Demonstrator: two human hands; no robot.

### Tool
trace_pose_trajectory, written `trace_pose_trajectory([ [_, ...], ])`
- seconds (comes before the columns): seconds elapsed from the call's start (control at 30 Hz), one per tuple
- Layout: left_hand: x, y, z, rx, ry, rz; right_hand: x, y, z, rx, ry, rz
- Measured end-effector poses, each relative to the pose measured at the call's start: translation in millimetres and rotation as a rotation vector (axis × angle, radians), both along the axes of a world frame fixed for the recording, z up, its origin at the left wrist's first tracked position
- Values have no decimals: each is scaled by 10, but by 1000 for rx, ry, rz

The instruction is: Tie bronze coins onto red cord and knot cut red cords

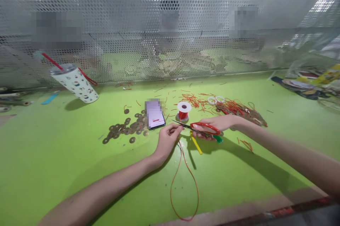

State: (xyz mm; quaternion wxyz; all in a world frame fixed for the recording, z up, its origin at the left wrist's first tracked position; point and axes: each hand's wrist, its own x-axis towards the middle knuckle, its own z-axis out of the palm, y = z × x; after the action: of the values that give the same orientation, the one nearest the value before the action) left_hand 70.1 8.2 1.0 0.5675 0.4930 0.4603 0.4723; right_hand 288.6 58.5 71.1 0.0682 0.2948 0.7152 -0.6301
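Scissors, red-handled and metal-bladed [190,126], gripped in our right hand [209,128], point leftward at frame centre, just beside our left hand [168,135], where we pinch thin red cord [198,192] looping toward lower centre.

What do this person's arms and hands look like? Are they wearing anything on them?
The left hand and right hand are bare, without gloves. The left arm and right arm look slim, with no sleeves, watch or bracelet showing.
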Motion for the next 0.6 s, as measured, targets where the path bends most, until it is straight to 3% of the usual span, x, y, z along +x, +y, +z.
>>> trace_pose_trajectory([
  [0.27,7,9,3,-2,-15,26,-1,-63,-71,-14,8,-94],
  [0.6,15,12,-25,12,13,50,33,-100,-99,71,63,-109],
])
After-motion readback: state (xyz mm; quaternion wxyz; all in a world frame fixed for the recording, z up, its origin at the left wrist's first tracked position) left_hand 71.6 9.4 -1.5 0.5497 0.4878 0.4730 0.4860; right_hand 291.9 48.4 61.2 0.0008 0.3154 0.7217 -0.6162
